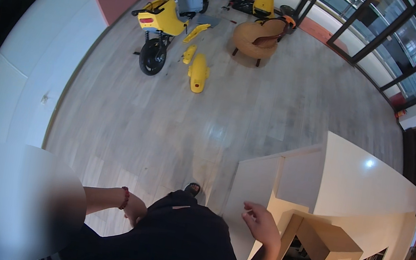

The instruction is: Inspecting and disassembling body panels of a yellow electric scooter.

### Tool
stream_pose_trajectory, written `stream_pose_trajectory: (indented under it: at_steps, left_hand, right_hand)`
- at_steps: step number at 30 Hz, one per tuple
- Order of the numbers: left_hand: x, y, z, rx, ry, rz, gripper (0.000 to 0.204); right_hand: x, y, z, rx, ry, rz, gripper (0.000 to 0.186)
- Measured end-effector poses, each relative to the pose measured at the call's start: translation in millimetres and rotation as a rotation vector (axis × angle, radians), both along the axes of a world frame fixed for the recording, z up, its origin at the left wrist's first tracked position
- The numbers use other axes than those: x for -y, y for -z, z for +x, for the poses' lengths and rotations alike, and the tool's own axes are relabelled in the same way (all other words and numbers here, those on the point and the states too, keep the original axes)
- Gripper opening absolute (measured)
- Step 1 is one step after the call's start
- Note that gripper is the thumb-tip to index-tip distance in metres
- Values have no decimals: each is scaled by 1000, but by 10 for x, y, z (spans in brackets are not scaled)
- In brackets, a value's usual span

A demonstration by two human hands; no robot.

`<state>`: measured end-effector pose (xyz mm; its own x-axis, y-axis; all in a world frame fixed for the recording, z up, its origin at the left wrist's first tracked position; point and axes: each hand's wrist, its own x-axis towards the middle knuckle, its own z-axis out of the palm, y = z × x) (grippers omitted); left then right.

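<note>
My left hand [135,210] hangs beside my dark clothing, a red bead bracelet [124,198] round its wrist. Its fingers point down and are partly hidden; they look loosely apart, and I see nothing in them. On the other side my right hand [260,223] is raised at waist height, open, with thumb and bent fingers apart and nothing between them. It is nearest to the white counter [287,177], and I see no clear contact. A cardboard box [328,245] sits among the counter's shelves, right of that hand.
Ahead on the wood-look floor [255,105] stands a partly dismantled yellow scooter [164,18]. Loose yellow panels, among them a rounded one [198,73], lie beside it. Farther back is a brown armchair [256,39]. A white wall [29,65] runs along the left; glass doors [365,30] stand far right.
</note>
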<state>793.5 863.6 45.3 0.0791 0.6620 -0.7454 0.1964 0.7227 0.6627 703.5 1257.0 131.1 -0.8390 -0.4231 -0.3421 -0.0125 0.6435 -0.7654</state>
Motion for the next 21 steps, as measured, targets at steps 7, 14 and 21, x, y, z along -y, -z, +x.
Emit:
stream_pose_trajectory:
  at_steps: [7, 14, 21]
  left_hand:
    - [152, 169, -78, -87, -105, 166, 37]
    - [238, 307, -637, -52, -192, 113, 34]
    - [357, 169, -1800, -146, -190, 245, 32]
  right_hand:
    - [543, 198, -682, 72, -50, -71, 36]
    - [597, 485, -1568, 130, -111, 47, 40]
    - [583, 555, -3001, 53, -66, 102, 40]
